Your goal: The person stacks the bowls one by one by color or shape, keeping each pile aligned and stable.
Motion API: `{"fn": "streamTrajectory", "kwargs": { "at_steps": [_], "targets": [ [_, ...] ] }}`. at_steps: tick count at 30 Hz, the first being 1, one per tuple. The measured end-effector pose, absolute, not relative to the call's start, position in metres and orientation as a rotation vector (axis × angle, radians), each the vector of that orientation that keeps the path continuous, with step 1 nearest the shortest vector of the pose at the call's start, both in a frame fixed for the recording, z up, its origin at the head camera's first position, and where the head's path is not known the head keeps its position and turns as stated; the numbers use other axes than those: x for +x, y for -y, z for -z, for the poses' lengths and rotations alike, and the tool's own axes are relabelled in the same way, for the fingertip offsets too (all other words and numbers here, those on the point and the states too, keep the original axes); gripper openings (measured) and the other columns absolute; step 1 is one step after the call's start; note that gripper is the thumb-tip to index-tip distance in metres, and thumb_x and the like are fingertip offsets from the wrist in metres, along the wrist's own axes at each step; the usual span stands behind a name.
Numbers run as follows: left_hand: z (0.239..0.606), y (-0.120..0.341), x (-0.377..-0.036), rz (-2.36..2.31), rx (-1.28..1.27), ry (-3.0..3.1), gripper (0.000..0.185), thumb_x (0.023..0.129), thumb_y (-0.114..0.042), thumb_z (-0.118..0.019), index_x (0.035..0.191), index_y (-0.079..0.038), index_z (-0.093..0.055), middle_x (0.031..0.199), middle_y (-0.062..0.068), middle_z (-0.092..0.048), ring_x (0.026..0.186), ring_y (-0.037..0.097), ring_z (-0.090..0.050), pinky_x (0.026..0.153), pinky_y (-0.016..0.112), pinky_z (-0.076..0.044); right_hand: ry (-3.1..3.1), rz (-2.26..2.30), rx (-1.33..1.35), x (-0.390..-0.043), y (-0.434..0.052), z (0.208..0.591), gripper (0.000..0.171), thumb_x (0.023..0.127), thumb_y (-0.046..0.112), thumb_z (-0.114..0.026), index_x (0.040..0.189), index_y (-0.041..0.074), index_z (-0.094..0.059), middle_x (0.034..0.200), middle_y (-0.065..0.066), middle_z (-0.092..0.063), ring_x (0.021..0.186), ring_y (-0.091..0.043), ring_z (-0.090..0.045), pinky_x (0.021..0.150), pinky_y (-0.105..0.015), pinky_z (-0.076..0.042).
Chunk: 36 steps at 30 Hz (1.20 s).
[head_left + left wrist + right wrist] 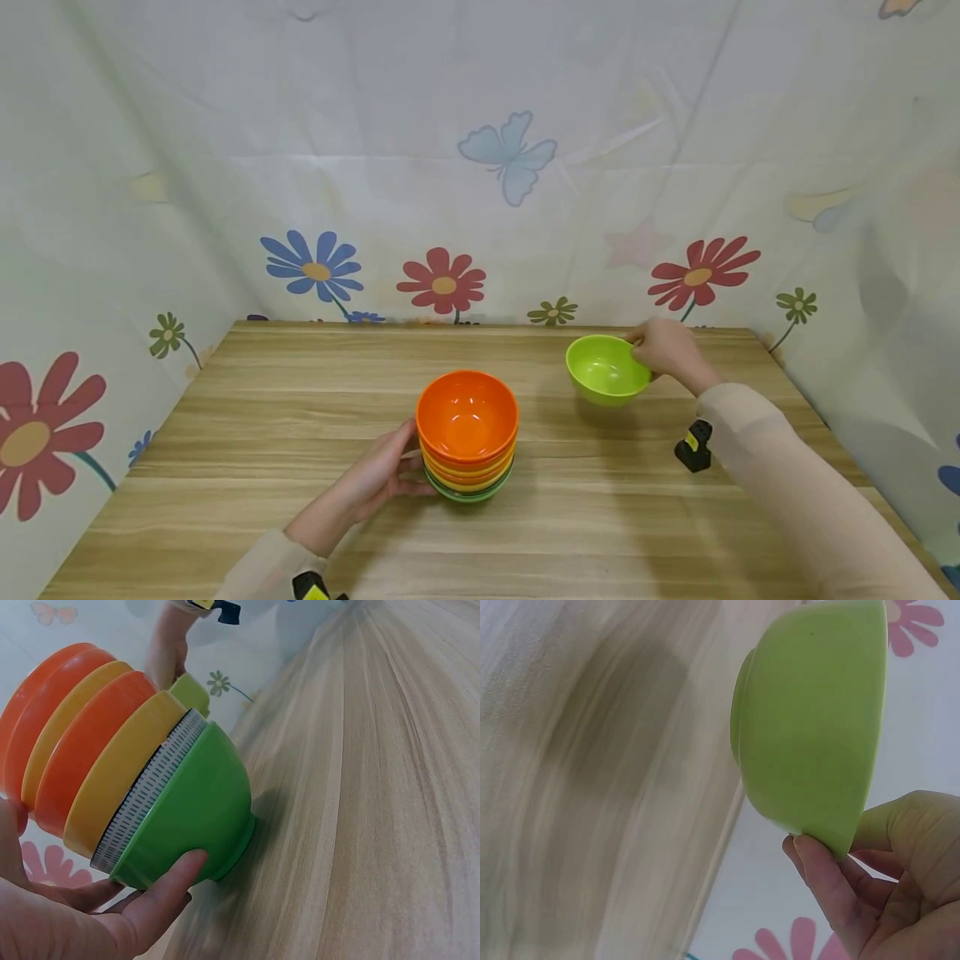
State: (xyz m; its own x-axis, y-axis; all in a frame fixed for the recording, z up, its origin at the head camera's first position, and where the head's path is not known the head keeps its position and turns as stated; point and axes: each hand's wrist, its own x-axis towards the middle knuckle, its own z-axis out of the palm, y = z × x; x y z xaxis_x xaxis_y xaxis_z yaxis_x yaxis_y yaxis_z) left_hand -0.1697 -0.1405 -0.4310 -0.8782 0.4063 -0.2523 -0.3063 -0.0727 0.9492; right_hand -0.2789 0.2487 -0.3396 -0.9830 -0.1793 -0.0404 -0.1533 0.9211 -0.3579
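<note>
A tall stack of nested bowls [468,417] stands on the table, orange on top, with more orange and yellow bowls beneath. Lower in it come a white patterned bowl [154,793] and a green bowl [196,810] at the bottom. My left hand [386,471] rests against the stack's left side, its fingers spread along the green bowl and the thumb higher up near the orange ones. Off to the right, my right hand [667,350] pinches a lime green bowl [606,371] by the rim and holds it above the table, tilted slightly, nothing inside.
The wood-grain table [300,375] reaches back to a white curtain [375,167] printed with flowers and a butterfly. More of this cloth hangs along the left and right sides. The lime bowl's shadow [622,712] falls on the tabletop, apart from the bowl.
</note>
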Motion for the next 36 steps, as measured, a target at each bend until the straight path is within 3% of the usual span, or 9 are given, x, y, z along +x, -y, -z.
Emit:
{"fn": "streamTrajectory", "kwargs": {
  "at_steps": [36],
  "targets": [
    [0.432, 0.142, -0.17, -2.005, 0.123, -1.732, 0.076, 0.091, -0.058, -0.037, 0.136, 0.003, -0.035, 0.134, 0.022, -0.041, 0.109, 0.027, -0.056, 0.082, 0.05, -0.051, -3.033, 0.566, -0.465, -0.269, -0.182, 0.29, 0.031, 0.081, 0.001, -0.05, 0.107, -0.004, -0.066, 0.098, -0.023, -0.066, 0.048, -0.012, -0.057, 0.046, -0.023, -0.051]
  ]
}}
